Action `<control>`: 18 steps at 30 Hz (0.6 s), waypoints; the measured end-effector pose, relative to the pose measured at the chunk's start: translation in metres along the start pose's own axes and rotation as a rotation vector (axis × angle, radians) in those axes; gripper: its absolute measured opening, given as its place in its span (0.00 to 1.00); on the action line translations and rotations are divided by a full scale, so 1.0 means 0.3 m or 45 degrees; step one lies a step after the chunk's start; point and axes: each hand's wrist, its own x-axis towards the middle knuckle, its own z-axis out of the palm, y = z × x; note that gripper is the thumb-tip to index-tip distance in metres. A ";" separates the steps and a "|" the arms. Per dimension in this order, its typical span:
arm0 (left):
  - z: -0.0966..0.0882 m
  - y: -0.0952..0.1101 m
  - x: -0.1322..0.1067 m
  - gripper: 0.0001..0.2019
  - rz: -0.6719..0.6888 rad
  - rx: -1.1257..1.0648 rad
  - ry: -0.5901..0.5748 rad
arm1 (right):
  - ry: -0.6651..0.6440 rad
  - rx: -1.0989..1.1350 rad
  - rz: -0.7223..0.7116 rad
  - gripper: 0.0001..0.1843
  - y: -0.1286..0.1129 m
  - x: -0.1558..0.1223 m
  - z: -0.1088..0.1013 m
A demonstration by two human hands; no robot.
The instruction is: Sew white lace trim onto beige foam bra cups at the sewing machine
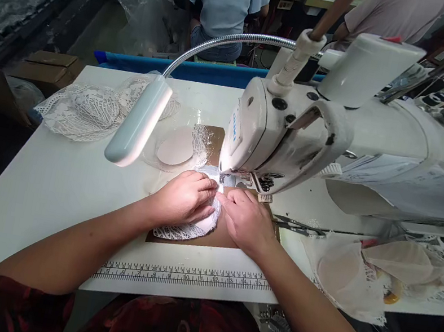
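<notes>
My left hand lies curled on a white lace piece, pressing it flat on the table below the sewing machine's head. My right hand rests beside it with its index finger stretched toward the needle area, touching the same lace piece. The lace sits on a brown plate under the white sewing machine. A gooseneck lamp shines on the hands.
A pile of white lace lies at the back left, a beige round pad under clear plastic behind my hands. Scissors and beige cups with lace lie at the right. A ruler strip marks the front edge. Two people sit beyond the table.
</notes>
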 end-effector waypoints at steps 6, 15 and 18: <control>-0.007 -0.022 0.004 0.14 0.019 0.041 0.041 | -0.006 -0.015 0.056 0.21 -0.004 0.020 0.006; -0.002 -0.055 0.002 0.13 0.177 -0.016 0.010 | 0.061 0.030 -0.067 0.17 0.008 0.003 0.011; -0.003 -0.067 -0.001 0.15 0.200 -0.026 -0.052 | 0.110 0.090 -0.108 0.17 0.016 -0.003 0.012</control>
